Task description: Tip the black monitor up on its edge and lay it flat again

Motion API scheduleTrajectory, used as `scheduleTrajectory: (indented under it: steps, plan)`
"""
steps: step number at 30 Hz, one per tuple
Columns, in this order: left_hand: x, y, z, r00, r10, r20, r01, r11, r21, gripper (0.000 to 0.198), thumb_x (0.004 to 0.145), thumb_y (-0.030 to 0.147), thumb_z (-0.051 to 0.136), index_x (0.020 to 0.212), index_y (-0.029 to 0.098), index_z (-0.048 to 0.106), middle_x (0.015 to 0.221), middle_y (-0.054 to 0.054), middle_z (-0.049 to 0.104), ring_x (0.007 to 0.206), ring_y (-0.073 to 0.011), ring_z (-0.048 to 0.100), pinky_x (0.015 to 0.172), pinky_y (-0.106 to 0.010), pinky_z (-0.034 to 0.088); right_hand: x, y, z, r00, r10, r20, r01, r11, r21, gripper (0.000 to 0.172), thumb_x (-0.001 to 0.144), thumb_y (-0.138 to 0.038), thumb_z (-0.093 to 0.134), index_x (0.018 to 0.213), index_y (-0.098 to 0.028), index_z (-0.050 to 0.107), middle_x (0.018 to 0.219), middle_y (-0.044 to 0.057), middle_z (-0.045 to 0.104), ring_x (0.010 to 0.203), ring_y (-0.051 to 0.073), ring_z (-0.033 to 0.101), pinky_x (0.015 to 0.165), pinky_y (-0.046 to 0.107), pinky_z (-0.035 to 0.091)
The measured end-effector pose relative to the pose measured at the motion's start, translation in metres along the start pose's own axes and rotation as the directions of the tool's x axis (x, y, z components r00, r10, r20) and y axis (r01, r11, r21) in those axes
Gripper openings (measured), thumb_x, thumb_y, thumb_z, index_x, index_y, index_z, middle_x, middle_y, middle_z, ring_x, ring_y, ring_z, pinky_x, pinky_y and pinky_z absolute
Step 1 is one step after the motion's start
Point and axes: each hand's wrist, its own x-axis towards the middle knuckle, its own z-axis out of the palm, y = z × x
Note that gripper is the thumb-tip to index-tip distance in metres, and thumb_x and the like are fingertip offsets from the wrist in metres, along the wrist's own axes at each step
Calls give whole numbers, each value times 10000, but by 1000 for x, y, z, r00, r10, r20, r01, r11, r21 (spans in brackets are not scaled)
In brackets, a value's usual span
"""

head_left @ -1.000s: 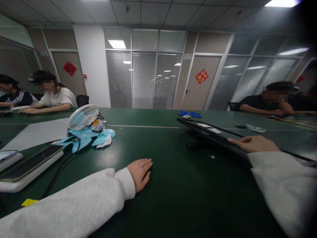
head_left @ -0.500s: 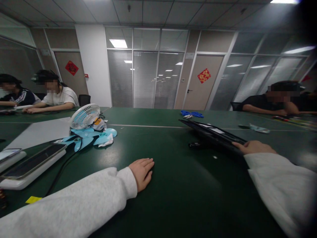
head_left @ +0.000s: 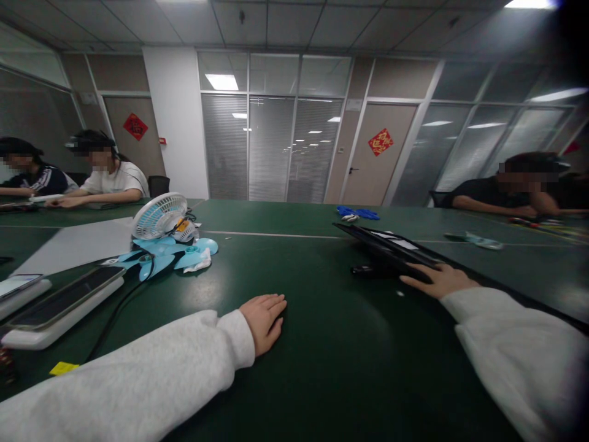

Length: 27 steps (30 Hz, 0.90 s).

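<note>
My left hand [head_left: 264,316] lies flat, palm down, on the dark green table [head_left: 322,356], fingers stretched out and holding nothing. My right hand [head_left: 437,279] grips the near edge of a flat black panel [head_left: 386,245] that slants low over the table, with white labels on its top face. Its fingers run along that edge; the thumb is hidden. Both arms wear light grey sleeves. A small black part [head_left: 361,269] lies under the panel's edge, and a tiny white bit [head_left: 399,293] sits just in front of it.
A small white-and-blue fan [head_left: 159,216] stands over loose blue blades [head_left: 175,255] at the left. Nearer lie a phone on a white base [head_left: 59,301] with a black cable, a yellow note [head_left: 63,368] and a white sheet [head_left: 78,242]. People sit at the far left [head_left: 110,178] and right [head_left: 519,190].
My right hand slid left and nearer along the black panel, and the panel now sits lower. My left hand stayed flat in place.
</note>
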Motion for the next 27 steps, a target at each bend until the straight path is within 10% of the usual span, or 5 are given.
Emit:
scheduleTrajectory:
  steps: [12,27]
  plan:
    - [-3,2,-2,1000,7,3,-7,1000,11,492,931,288,416,1361,94,558,1423,-115,538,1295,-259,523,1107,-407,406,-20,-33,12,999,12,-32,-13,1000,-24,532,977,-485,250,1413,-314,501,1472,217,375,1327,414,360,1023,610,221]
    - [-3,8,-6,1000,4,-25,-4,1000,1,470,923,272,437,1343,102,564,1414,-118,546,1287,-263,529,1104,-412,412,-54,-98,12,969,-142,-203,148,989,18,502,960,-422,324,1397,-289,531,1403,164,475,1275,358,448,999,561,395]
